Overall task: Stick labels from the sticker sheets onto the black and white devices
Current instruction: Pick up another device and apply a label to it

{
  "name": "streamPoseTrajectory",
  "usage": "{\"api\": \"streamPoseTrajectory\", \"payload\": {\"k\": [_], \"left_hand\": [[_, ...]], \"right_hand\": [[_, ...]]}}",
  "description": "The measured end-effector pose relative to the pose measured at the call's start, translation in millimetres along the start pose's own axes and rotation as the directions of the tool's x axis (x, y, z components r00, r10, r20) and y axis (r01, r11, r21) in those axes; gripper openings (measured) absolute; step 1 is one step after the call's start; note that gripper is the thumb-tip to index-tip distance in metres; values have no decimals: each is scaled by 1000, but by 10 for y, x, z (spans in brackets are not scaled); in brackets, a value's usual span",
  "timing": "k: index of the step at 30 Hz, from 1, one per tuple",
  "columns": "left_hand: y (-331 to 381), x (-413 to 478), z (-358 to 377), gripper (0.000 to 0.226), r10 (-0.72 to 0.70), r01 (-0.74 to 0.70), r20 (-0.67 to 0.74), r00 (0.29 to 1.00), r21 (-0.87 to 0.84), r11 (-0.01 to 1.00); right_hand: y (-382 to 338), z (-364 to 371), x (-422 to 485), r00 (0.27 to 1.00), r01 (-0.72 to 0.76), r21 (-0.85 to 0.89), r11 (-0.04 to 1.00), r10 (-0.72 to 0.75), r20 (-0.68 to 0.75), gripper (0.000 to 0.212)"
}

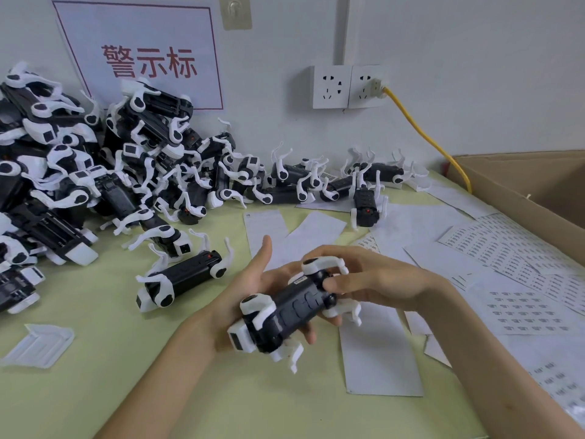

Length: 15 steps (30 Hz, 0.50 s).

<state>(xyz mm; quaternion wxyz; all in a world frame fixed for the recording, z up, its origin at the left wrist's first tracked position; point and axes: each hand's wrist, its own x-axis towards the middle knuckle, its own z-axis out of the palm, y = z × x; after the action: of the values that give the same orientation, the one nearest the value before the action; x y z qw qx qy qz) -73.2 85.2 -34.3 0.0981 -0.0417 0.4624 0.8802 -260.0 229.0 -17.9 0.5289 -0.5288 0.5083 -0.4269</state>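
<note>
My left hand (250,286), fingers curled beneath, cradles the seemingly light, rigid device (285,312) by its black body, my right hand (373,277) pinching its rear; the thin legs (292,359) look fragile.

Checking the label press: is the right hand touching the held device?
Touching. Head view: the right hand presses thumb and fingers on the far end of the held device.

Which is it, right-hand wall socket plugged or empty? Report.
Plugged: a plug with a yellow cable sits in the right-hand wall socket; the left socket is empty.
</note>
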Motion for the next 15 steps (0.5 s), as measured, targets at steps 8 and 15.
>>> {"api": "streamPoseTrajectory", "payload": {"k": [8, 15], "left_hand": [[13, 70, 5, 65, 537, -387, -453, 711, 385, 838], [-61, 25, -73, 36, 989, 466, -104, 104, 884, 44]], "right_hand": [[28, -274, 21, 819, 153, 499, 853, 173, -547, 22], [61, -640, -433, 525, 851, 521, -68, 59, -849, 43]]}}
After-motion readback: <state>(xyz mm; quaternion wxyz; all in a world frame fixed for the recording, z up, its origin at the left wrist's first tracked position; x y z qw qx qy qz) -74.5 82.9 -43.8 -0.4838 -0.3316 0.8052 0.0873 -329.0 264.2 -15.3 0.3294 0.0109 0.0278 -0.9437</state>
